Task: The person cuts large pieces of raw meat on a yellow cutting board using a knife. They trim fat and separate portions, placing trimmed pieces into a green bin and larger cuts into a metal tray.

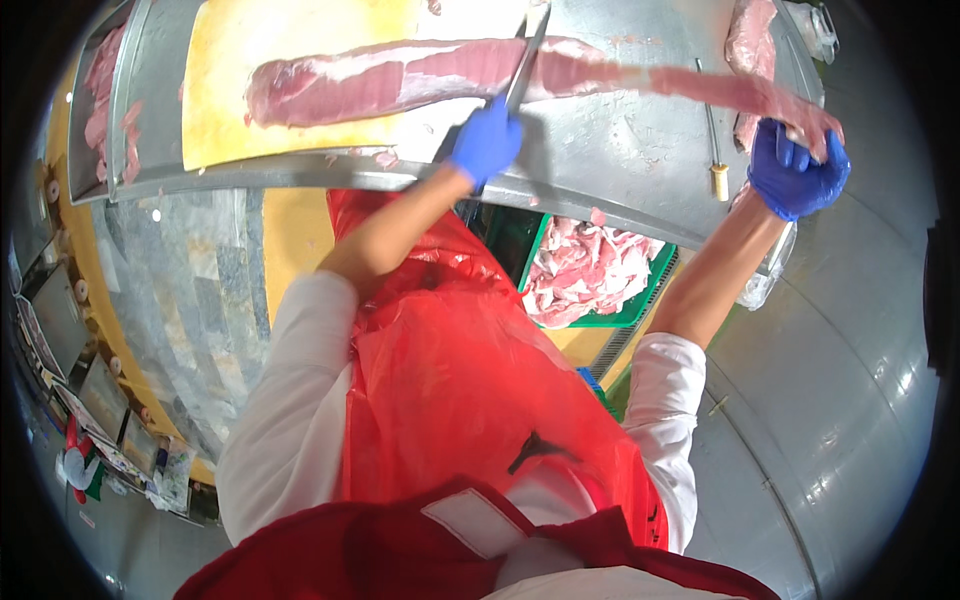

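A long pink piece of meat, probably a loin, lies across the yellow cutting board and reaches over the metal table to the right. My left hand, in a blue glove, is closed around a knife, whose blade crosses the meat near the board's right side. From there a thinner strip of meat runs rightward. Its far right end is gripped by my right hand, also blue-gloved, beyond the table's right edge. The blade's contact with the meat is hard to make out.
A sharpening steel with a pale handle lies on the metal table. Another piece of meat rests at the table's right end. Below the edge stands a green crate of meat trimmings. A metal tray with meat is at the left.
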A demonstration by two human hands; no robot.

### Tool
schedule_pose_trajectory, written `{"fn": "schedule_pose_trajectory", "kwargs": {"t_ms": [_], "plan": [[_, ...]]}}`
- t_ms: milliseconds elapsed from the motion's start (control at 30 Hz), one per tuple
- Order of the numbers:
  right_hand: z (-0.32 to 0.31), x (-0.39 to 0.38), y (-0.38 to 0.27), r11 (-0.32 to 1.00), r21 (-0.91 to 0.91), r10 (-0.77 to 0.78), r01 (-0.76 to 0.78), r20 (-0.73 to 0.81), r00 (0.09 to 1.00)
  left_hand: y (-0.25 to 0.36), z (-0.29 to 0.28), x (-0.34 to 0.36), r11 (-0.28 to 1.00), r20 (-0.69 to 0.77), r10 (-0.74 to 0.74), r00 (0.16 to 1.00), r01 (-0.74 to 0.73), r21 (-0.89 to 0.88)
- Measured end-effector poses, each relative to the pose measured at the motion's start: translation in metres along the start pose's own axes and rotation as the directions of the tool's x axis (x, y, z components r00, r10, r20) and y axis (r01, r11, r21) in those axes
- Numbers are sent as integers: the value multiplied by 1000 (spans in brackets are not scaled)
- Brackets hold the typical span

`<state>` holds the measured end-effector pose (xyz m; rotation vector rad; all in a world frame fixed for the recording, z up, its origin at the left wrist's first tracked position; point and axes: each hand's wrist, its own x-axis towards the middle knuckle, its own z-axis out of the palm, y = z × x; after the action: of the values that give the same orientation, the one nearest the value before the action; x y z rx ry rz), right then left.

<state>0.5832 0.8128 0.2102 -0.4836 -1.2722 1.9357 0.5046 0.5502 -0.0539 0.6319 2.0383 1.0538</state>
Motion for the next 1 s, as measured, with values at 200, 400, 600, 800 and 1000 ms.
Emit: {"fn": "schedule_pose_trajectory", "kwargs": {"t_ms": [200, 400, 600, 800, 1000], "plan": [[-4, 15, -26, 977, -134, -160, 165, 49, 986, 6, 24, 34, 989, -1, 112, 994, -112, -100], [-36, 28, -75, 780, -469, -389, 415, 156, 908, -12, 66, -10, 974, 83, 221, 972, -225, 40], [-96, -8, -156, 608, -688, -604, 396, -76, 794, 38, 60, 52, 995, 92, 95, 991, -98, 27], [-157, -119, -233, 376, -905, -782, 199, -195, 592, -21, 4, -38, 993, 187, 122, 975, -120, -21], [-204, -262, -185, 233, -940, -840, -248, -323, 435, -55, -118, -55, 845, -28, 490, 871, -466, 263]]}}
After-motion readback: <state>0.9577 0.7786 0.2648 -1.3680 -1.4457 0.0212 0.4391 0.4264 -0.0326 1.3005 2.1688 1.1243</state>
